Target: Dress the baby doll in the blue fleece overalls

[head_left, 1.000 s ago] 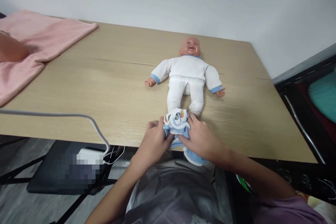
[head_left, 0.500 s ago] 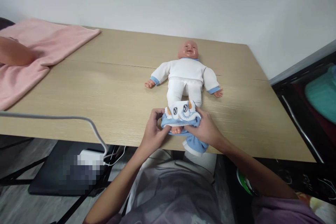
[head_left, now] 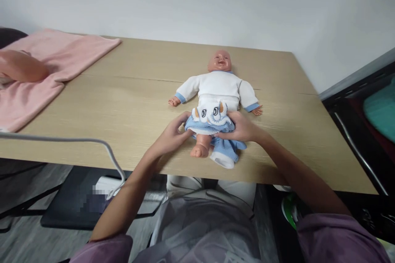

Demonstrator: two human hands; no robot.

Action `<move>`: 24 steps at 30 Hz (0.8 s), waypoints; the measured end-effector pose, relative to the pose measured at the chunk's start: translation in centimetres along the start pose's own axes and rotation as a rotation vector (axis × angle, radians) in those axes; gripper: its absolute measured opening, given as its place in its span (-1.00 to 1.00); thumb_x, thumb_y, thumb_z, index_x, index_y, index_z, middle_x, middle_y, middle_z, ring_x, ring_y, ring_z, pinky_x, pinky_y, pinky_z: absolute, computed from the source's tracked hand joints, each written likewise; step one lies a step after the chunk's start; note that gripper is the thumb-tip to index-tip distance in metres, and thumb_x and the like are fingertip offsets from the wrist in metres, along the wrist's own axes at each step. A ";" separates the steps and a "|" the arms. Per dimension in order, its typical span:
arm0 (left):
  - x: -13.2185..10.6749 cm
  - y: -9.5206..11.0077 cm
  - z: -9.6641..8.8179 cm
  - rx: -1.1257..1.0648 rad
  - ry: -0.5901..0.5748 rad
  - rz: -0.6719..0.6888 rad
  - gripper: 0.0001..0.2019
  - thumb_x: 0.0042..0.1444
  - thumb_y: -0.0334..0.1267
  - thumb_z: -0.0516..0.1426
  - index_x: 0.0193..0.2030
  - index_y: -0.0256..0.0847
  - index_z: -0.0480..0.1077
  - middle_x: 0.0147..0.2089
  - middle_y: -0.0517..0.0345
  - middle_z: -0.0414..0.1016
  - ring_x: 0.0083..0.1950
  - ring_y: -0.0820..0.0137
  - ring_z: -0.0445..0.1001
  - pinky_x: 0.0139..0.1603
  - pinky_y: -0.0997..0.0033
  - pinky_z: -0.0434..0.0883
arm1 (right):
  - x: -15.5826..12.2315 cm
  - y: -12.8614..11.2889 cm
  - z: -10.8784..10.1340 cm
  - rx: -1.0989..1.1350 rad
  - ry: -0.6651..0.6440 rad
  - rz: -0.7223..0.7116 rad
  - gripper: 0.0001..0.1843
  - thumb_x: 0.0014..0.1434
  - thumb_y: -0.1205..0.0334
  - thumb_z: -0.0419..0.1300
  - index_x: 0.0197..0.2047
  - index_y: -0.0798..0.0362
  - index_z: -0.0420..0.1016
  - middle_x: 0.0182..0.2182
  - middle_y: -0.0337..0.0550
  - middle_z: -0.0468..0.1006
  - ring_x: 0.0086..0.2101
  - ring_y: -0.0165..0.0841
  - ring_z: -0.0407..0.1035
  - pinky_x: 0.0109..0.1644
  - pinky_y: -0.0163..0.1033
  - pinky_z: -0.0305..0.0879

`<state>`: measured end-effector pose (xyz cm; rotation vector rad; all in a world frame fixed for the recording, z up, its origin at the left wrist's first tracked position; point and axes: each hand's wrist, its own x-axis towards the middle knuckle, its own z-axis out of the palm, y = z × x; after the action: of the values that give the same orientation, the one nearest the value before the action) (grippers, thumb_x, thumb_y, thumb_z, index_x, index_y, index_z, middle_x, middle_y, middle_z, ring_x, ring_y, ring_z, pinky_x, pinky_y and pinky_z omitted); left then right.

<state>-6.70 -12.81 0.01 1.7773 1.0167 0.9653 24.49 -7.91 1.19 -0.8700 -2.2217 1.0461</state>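
A baby doll (head_left: pixel 218 84) lies on its back on the table, head toward the wall, in a white top with blue cuffs. Blue and white doll pants (head_left: pixel 210 125) with an animal face are bunched around its leg. One bare foot (head_left: pixel 199 151) pokes out below the gathered cloth; the other foot is hidden. My left hand (head_left: pixel 174 131) pinches the pants' left edge between thumb and fingers. On the opposite edge, my right hand (head_left: pixel 243 126) is closed on the same pants. A loose blue pant leg with a white cuff hangs toward me.
The wooden table (head_left: pixel 123 102) reaches back to a white wall. At far left a pink blanket (head_left: pixel 83 51) lies under another doll part (head_left: pixel 26 65). A grey cable (head_left: pixel 77 139) crosses the left front edge. To the right stands a black rack (head_left: pixel 354 144).
Both hands have pulled the pants up the doll's leg, away from me. The foot and ankle now stick out below the cloth. The view has shifted slightly.
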 end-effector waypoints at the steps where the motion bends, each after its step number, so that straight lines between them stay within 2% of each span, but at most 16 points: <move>1: 0.3 0.2 -0.6 -0.002 -0.045 -0.015 -0.63 0.46 0.00 0.32 0.26 -0.15 0.55 0.26 -0.07 0.68 0.29 0.08 0.62 0.41 0.02 0.53 | -0.3 0.3 -0.2 0.015 0.001 0.019 -0.40 0.25 -0.15 0.64 0.19 -0.01 0.68 0.01 -0.08 0.77 -0.03 -0.07 0.65 0.13 0.00 0.61; 3: 0.8 0.6 -1.9 0.004 -0.152 -0.032 -0.54 0.40 0.09 0.40 0.25 -0.14 0.56 0.26 -0.06 0.67 0.30 0.06 0.62 0.46 -0.01 0.52 | -1.0 0.9 -0.5 0.094 -0.012 0.033 -0.30 0.26 -0.15 0.64 0.31 -0.04 0.59 0.10 -0.05 0.71 0.08 -0.05 0.61 0.23 0.03 0.58; 5: 1.5 1.0 -3.1 0.019 -0.227 -0.035 -0.48 0.37 0.15 0.42 0.27 -0.11 0.55 0.29 -0.06 0.66 0.33 0.05 0.62 0.47 -0.02 0.52 | -1.9 1.4 -0.8 0.250 -0.013 0.027 -0.36 0.32 -0.13 0.60 0.30 -0.09 0.54 0.12 -0.06 0.64 0.11 -0.09 0.55 0.25 0.00 0.57; 7: 2.6 1.5 -3.9 0.061 -0.219 -0.038 -0.41 0.40 0.22 0.38 0.36 -0.10 0.50 0.40 -0.11 0.61 0.36 0.04 0.61 0.47 -0.03 0.53 | -2.7 1.7 -1.2 0.417 0.010 0.031 -0.52 0.34 -0.11 0.59 0.13 -0.12 0.53 0.01 -0.13 0.58 0.01 -0.20 0.51 0.12 -0.11 0.56; 9: 4.3 2.3 -4.1 0.156 -0.173 -0.039 -0.33 0.40 0.27 0.36 0.44 -0.10 0.46 0.51 -0.16 0.54 0.38 0.04 0.59 0.46 -0.04 0.52 | -3.2 1.7 -1.6 0.522 -0.012 0.067 -0.55 0.33 -0.10 0.61 -0.03 -0.11 0.49 -0.13 -0.21 0.50 -0.15 -0.30 0.44 -0.07 -0.23 0.49; 11: 6.5 3.4 -3.7 0.273 -0.173 -0.010 -0.28 0.37 0.33 0.35 0.46 -0.10 0.48 0.53 -0.17 0.53 0.39 0.03 0.56 0.44 -0.02 0.51 | -3.4 1.6 -2.0 0.559 -0.084 0.120 -0.54 0.33 -0.12 0.61 -0.03 -0.08 0.49 -0.22 -0.28 0.46 -0.25 -0.36 0.38 -0.18 -0.29 0.40; 13: 9.1 5.0 -2.9 0.360 -0.303 0.048 -0.28 0.32 0.37 0.36 0.39 -0.10 0.58 0.43 -0.14 0.61 0.36 0.03 0.58 0.37 0.06 0.52 | -3.4 1.3 -2.3 0.539 -0.166 0.160 -0.49 0.33 -0.18 0.60 0.07 -0.06 0.55 -0.23 -0.28 0.51 -0.25 -0.36 0.42 -0.16 -0.29 0.40; 15: 11.5 6.6 -2.0 0.394 -0.560 0.068 -0.33 0.29 0.40 0.35 0.26 -0.11 0.68 0.23 -0.07 0.73 0.22 0.08 0.65 0.26 0.16 0.53 | -3.5 0.8 -2.5 0.481 -0.221 0.185 -0.39 0.31 -0.26 0.59 0.18 -0.05 0.59 -0.14 -0.20 0.62 -0.12 -0.28 0.54 -0.02 -0.22 0.48; 16: 12.6 7.4 -1.6 0.407 -0.692 0.040 -0.34 0.30 0.41 0.33 0.20 -0.11 0.71 0.13 -0.03 0.77 0.12 0.12 0.67 0.18 0.21 0.53 | -3.6 0.5 -2.6 0.438 -0.237 0.200 -0.33 0.29 -0.29 0.59 0.23 -0.06 0.60 -0.05 -0.15 0.67 -0.03 -0.21 0.59 0.07 -0.17 0.51; 18: 14.4 8.5 -1.0 0.435 -0.886 -0.047 -0.36 0.29 0.42 0.31 0.10 -0.12 0.75 0.01 0.04 0.81 -0.01 0.18 0.68 0.05 0.26 0.50 | -3.8 -0.4 -2.6 0.338 -0.249 0.243 -0.24 0.24 -0.32 0.61 0.31 -0.08 0.60 0.10 -0.07 0.73 0.12 -0.10 0.62 0.22 -0.07 0.51; 21: 15.8 8.9 -0.8 0.451 -1.020 -0.100 -0.39 0.20 0.41 0.37 0.00 -0.13 0.77 -0.01 0.05 0.84 0.01 0.15 0.70 0.06 0.28 0.50 | -4.1 -2.0 -2.6 0.219 -0.288 0.334 -0.12 0.20 -0.33 0.64 0.41 -0.09 0.55 0.10 -0.06 0.77 0.08 -0.06 0.64 0.19 -0.05 0.53; 24: 16.3 8.1 -0.8 0.408 -1.092 -0.084 -0.40 0.15 0.38 0.44 0.04 -0.11 0.78 0.06 0.03 0.84 0.10 0.11 0.73 0.13 0.29 0.53 | -4.4 -3.1 -2.2 0.207 -0.300 0.442 0.02 0.19 -0.36 0.64 0.50 -0.06 0.44 -0.08 -0.14 0.77 -0.12 -0.15 0.62 -0.05 -0.14 0.50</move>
<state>0.62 -0.29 11.01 2.1276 0.5523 -0.3462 27.86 -11.63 4.09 -1.2071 -2.1475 1.6757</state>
